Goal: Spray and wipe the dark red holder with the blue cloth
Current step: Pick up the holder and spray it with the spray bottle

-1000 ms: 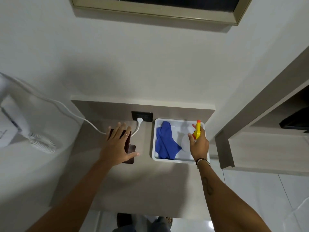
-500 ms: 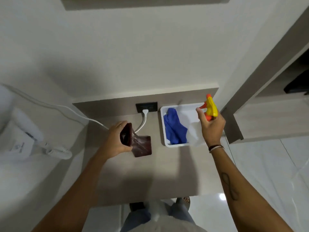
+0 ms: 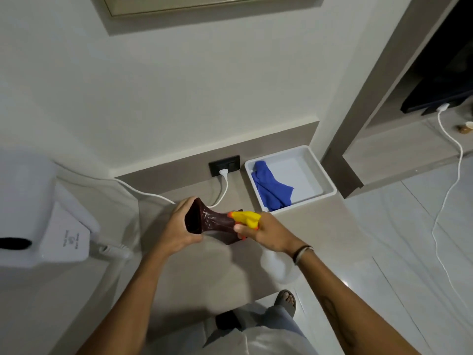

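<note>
The dark red holder (image 3: pixel 204 222) is lifted off the counter and tilted, glossy and speckled with wet droplets — the spray bottle's (image 3: pixel 247 219) yellow-and-orange head points right at it. The blue cloth (image 3: pixel 271 188) lies crumpled behind the holder, to its right.

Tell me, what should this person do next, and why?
Probably put the spray bottle down and reach for the blue cloth. The dark red holder in the left hand already shows droplets, while the cloth lies untouched in the white tray.
</note>
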{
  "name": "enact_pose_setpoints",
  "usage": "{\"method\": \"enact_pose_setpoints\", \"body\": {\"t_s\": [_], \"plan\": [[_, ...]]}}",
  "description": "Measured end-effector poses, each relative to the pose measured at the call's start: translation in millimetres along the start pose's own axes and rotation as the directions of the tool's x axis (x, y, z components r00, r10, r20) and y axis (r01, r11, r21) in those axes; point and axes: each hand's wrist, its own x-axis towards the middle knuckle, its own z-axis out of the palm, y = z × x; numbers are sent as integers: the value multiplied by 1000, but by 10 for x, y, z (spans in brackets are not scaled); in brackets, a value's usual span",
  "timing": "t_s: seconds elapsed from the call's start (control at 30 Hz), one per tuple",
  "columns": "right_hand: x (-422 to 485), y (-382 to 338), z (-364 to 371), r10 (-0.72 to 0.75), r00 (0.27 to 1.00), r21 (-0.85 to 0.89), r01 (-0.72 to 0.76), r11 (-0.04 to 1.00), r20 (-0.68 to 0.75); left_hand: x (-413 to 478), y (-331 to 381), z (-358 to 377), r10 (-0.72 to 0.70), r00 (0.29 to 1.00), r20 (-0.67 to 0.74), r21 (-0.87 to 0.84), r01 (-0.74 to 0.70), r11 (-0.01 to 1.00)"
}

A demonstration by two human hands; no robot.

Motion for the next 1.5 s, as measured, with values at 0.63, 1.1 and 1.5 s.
{"method": "enact_pose_setpoints", "body": {"t_s": [0.63, 1.1, 1.5], "plan": [[135, 322, -28, 232, 967, -479, -255, 840, -108, -71, -138, -7, -126, 991, -44, 107, 131, 986], [190, 21, 273, -30, 1000, -396, 26, 918, -5, 61, -156, 49, -393, 913, -112, -231, 361, 904], [90, 351, 34, 165, 979, -517, -202, 832, -116, -76, -442, 81, -213, 975, -63, 30, 216, 976]]}}
